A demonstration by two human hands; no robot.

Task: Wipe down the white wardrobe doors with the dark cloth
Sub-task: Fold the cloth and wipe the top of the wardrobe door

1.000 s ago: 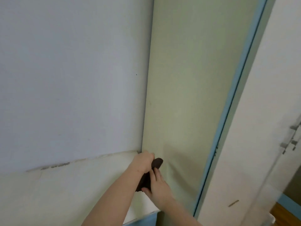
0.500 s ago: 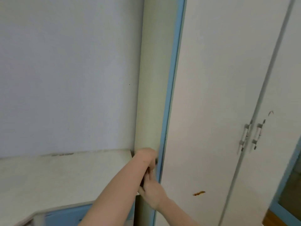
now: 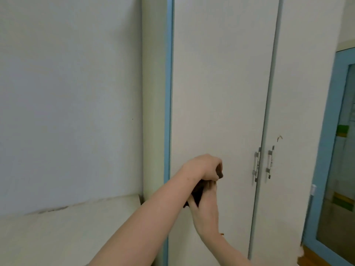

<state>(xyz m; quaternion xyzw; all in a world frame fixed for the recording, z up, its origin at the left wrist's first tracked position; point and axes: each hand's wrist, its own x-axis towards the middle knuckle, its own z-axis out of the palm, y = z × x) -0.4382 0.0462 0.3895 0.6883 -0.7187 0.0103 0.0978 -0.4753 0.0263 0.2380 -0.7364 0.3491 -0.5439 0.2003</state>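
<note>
We hold the dark cloth [image 3: 197,192] bunched between both hands, left hand [image 3: 204,167] gripping above, right hand [image 3: 206,206] below, before the left door [image 3: 221,93]. Best spread it flat, then press evenly.

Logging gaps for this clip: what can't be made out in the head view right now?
- Dark cloth: mostly hidden between the left hand and right hand; its size and fold unclear.
- Right hand's fingers: covered by the left hand.
- Orange mark on the left wardrobe door: partly behind the right wrist.
- Door handles: blurred.
- Doors' tops and bottoms: cut off by the frame.
</note>
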